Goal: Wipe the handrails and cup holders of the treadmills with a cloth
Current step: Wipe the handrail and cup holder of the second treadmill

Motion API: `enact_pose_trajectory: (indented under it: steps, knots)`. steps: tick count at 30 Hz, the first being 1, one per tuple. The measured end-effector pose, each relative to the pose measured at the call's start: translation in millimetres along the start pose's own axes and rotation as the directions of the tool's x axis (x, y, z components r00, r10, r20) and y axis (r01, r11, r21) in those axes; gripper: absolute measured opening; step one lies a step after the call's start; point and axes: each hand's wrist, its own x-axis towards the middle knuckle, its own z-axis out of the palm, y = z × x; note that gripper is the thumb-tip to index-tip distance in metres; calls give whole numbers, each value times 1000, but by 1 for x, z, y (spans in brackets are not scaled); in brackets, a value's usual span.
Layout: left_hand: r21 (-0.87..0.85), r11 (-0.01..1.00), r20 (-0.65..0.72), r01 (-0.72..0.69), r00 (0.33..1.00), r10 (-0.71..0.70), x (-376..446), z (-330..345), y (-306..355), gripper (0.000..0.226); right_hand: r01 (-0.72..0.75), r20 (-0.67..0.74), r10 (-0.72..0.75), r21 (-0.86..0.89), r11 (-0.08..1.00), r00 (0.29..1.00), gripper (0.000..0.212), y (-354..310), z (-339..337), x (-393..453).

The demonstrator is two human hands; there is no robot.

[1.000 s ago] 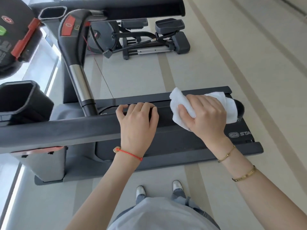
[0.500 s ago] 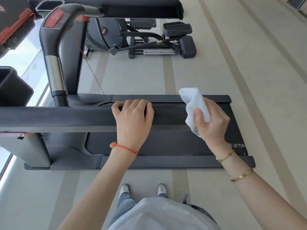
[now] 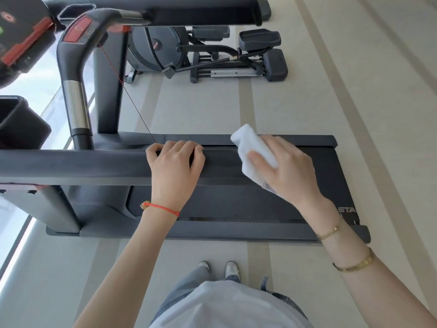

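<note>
The treadmill's near handrail (image 3: 82,164) is a dark grey padded bar that runs across the view from the left edge. My left hand (image 3: 176,166) is closed over the top of it, with a red cord on the wrist. Just to its right, my right hand (image 3: 286,169) holds a folded white cloth (image 3: 253,145) and presses it onto the rail near its right end, which the hand hides. A black cup holder (image 3: 21,124) sits at the left edge. A second cup holder (image 3: 75,11) shows at the top left, beside the far handrail (image 3: 179,13).
A curved grip (image 3: 75,107) with a chrome section and a red button rises between the rails. The console (image 3: 16,31) is at the top left. The treadmill deck (image 3: 236,204) lies below the rail. An elliptical trainer (image 3: 212,55) stands behind on the pale floor. My feet (image 3: 218,268) are beside the deck.
My right hand lifted the cloth off the rail's end cap, then brought it down on the rail closer to my left hand. My left hand kept its grip.
</note>
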Motion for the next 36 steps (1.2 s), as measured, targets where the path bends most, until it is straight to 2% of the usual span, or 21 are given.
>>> enact_pose_trajectory:
  steps: [3,6,8,11,15,17,22,25,29,32,36]
  knots:
    - [16,1000,12,-15,1000,15,0,-1,0,39,-7,67,9,-38,999,998,32,-6,-2,10]
    - [-10,999,32,-39,999,39,0,-2,-3,36,56,302,-13,-134,989,953,39,-22,6,42]
    - [-52,998,28,-47,998,48,-1,-5,-6,33,122,416,-69,-102,987,907,44,-37,15,61]
    - [-53,998,10,-39,999,39,-3,-8,-10,31,164,440,-103,-104,981,892,48,-49,25,69]
    - [-22,999,40,-33,999,33,-4,-9,-13,32,154,200,-111,-217,964,974,45,-41,18,41]
    - [-27,999,48,-29,998,30,-4,-9,-14,34,149,79,-135,-203,968,988,43,-32,12,22]
    - [-22,999,38,-49,998,50,-4,-8,-20,33,103,-18,-112,-285,953,994,42,-40,18,28]
    - [-28,998,24,-62,998,63,-4,-8,-22,31,134,-84,-165,-296,946,983,42,-57,34,30]
    - [-56,995,-4,-88,996,88,-5,-9,-22,30,173,-317,-246,-241,955,916,36,-72,54,5]
    - [-54,994,-5,-92,996,92,-6,-10,-22,30,215,-348,-291,-242,946,891,33,-62,54,-1]
    - [-59,996,10,-72,997,73,-6,-11,-20,27,190,-414,-282,-249,950,866,31,-39,46,-6]
